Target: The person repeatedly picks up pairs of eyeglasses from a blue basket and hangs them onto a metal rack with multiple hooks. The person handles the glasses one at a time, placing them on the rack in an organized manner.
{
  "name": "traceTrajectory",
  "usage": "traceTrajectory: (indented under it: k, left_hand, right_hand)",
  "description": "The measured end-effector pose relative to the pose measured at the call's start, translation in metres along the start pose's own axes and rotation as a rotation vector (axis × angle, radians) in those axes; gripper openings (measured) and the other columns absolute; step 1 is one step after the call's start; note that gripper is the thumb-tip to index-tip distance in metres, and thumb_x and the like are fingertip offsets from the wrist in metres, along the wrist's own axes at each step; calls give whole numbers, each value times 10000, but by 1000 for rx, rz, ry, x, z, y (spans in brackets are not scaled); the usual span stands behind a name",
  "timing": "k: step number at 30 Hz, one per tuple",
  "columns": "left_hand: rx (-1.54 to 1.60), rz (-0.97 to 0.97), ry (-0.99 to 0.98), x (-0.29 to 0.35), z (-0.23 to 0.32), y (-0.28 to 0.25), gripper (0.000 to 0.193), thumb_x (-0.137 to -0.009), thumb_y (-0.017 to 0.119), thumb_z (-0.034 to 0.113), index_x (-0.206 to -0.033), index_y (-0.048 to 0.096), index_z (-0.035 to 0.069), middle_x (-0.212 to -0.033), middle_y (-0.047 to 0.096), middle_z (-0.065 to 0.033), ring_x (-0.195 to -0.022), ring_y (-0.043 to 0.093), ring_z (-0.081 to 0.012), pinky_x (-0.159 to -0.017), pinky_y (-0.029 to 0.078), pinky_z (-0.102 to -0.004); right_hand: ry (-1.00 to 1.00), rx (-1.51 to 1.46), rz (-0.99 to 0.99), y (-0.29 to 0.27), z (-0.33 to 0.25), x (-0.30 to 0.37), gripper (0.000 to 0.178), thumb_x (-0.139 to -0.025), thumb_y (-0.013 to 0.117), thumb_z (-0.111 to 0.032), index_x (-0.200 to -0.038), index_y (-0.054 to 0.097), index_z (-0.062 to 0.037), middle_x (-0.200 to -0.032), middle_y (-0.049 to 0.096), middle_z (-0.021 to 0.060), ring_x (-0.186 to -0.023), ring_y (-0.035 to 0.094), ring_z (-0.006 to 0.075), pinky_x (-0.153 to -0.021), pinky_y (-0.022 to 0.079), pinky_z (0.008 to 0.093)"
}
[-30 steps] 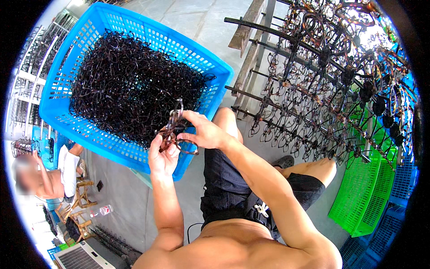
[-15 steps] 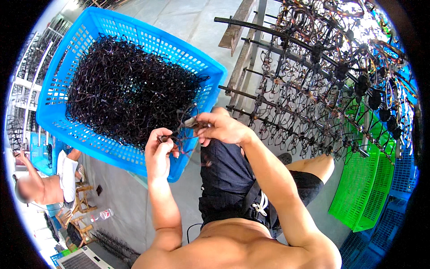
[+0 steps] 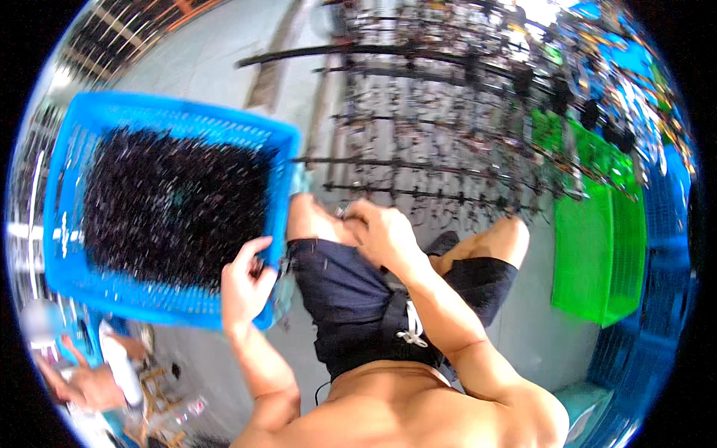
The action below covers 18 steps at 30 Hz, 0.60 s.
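A blue plastic basket (image 3: 293,157) on my left holds a thick heap of thin, dark, looped pieces (image 3: 179,201). My left hand (image 3: 246,287) is at the basket's near right corner, index finger and thumb apart, with no held piece discernible. Over my thighs, to the right of the basket, my right hand (image 3: 379,233) is closed, its fingers curled. Something small and greyish shows at its fingertips, too blurred to name.
Ahead and right stands a rack with dark bars (image 3: 418,119) hung with many small pieces. Right of it are a green crate (image 3: 597,254) and blue crates (image 3: 668,261). A person (image 3: 93,377) sits at the lower left near wooden stools.
My hands have parted: the right drew back from the basket, while the left moved slightly left and down, its pinch loosened. The whole view has turned, blurring the basket and rack.
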<state>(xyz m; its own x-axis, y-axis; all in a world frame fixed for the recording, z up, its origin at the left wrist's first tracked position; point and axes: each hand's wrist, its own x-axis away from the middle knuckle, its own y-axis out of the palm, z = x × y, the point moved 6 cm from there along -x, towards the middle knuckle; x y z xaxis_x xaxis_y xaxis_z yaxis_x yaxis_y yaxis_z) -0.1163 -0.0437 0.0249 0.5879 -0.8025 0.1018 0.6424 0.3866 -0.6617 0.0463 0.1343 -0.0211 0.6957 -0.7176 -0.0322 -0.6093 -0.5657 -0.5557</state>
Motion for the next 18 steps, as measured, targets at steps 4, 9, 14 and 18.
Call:
traceTrajectory:
  k: [4,9,14,18]
  left_hand:
    - [-39,-491,23,-1,47,62,594,-682,584,41,-1256,438,59,-613,590,-159,-522,603,-199,-505,454,-319]
    - [-290,-628,503,1,102,146,210,-772,579,169,-957,611,75,-727,620,-186,-695,603,-374,-628,478,-468]
    - [231,-803,374,-6,129,194,161,-813,553,38,-964,587,-5,-803,641,-157,-710,639,-221,-654,494,-303]
    - [66,-954,393,0,125,226,228,-812,591,32,-1030,558,-26,-885,651,-135,-779,625,-168,-712,482,-282]
  right_hand:
    - [-293,254,-356,-44,-5,31,153,-746,619,-186,-891,644,-144,-826,567,77,-784,602,301,-674,502,386]
    - [-292,-200,-368,-97,6,58,396,-767,668,-140,-1129,534,-51,-939,608,116,-738,611,251,-668,493,353]
    - [-231,-500,-63,-123,50,93,543,-878,599,-244,-1289,355,17,-1102,482,113,-879,503,154,-764,446,281]
    - [-143,-771,-233,-111,72,113,304,-960,435,-187,-1173,447,29,-967,531,70,-879,471,133,-799,413,289]
